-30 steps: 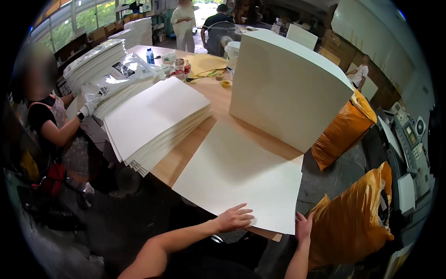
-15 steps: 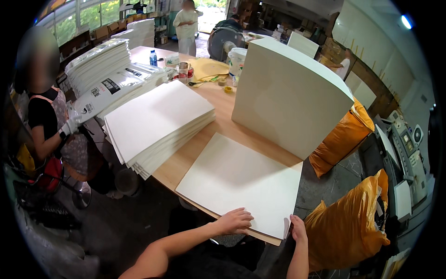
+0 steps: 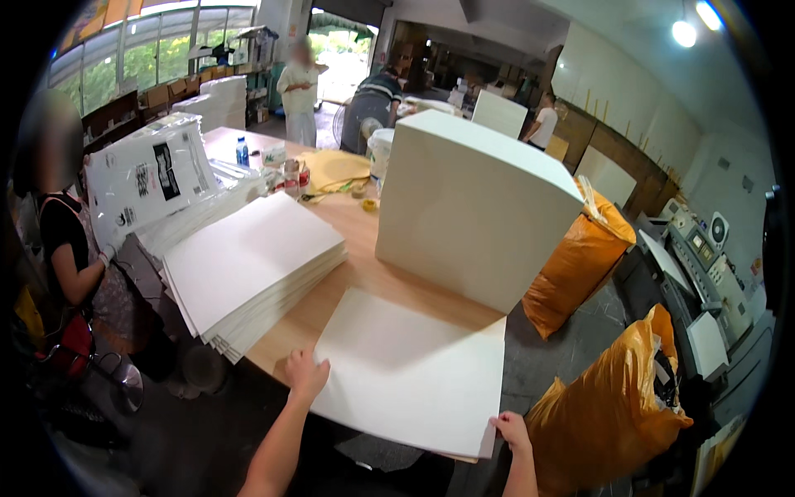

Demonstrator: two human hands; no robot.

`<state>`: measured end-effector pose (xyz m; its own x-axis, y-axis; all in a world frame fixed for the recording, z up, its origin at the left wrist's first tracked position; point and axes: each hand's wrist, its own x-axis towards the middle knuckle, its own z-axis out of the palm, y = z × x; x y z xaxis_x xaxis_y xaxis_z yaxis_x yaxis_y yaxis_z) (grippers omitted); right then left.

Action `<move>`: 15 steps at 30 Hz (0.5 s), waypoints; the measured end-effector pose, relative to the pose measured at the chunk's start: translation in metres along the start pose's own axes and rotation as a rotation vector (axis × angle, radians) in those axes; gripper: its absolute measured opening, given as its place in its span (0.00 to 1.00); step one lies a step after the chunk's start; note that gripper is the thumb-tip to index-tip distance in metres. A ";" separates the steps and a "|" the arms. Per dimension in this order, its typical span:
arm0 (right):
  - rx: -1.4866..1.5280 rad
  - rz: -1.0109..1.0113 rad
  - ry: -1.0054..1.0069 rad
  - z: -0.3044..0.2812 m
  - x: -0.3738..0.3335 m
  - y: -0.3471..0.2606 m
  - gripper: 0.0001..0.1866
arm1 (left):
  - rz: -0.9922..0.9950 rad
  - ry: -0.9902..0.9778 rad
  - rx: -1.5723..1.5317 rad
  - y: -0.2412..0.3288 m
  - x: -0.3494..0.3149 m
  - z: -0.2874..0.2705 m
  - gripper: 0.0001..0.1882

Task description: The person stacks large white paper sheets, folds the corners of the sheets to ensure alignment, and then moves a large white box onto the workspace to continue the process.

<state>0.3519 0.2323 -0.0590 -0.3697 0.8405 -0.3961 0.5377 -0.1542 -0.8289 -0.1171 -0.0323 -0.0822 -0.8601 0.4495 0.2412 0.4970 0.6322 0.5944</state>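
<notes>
A flat piece of large white paper (image 3: 414, 364) lies at the front edge of the wooden table, slightly overhanging it; whether it is one sheet or several I cannot tell. At its left edge, my left hand (image 3: 307, 378) is closed, with the thumb along the rim. My right hand (image 3: 512, 431) pinches the right edge near the front corner. Just behind stands a tall, thick block of white sheets (image 3: 476, 215), on edge and slightly curved. To the left rests a fanned stack of white sheets (image 3: 252, 257).
A co-worker (image 3: 70, 224) at the left holds up a printed plastic bag (image 3: 149, 178) beside stacked packs. Orange sacks (image 3: 609, 406) stand on the floor at the right, near a machine (image 3: 704, 248). Tape rolls (image 3: 369, 205), a bottle (image 3: 242, 151) and a bucket (image 3: 381, 153) occupy the far table (image 3: 360, 248).
My left hand has gone from the paper's front edge to its left edge. My right hand stays at the right edge. The co-worker has raised the plastic bag. The view has shifted.
</notes>
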 end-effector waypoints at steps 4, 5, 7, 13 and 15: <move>0.345 0.136 -0.164 -0.042 -0.010 0.050 0.07 | -0.069 -0.046 0.028 -0.003 -0.057 -0.034 0.25; 0.431 0.169 -0.231 -0.046 -0.019 0.055 0.08 | -0.157 -0.160 -0.021 0.000 -0.071 -0.056 0.25; 0.445 0.282 -0.291 -0.070 -0.021 0.073 0.17 | -0.336 -0.319 -0.180 -0.008 -0.092 -0.064 0.25; 0.253 0.153 -0.305 -0.036 -0.048 -0.025 0.24 | -0.559 -0.820 -0.877 -0.038 -0.091 -0.087 0.25; 0.189 -0.041 -0.304 -0.039 -0.048 -0.050 0.21 | -0.336 -0.828 -0.932 -0.018 -0.069 -0.096 0.23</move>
<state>0.3725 0.2197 0.0165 -0.6115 0.6596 -0.4371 0.3785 -0.2413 -0.8936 -0.0774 -0.1348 -0.0359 -0.4329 0.8223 -0.3692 -0.2840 0.2643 0.9217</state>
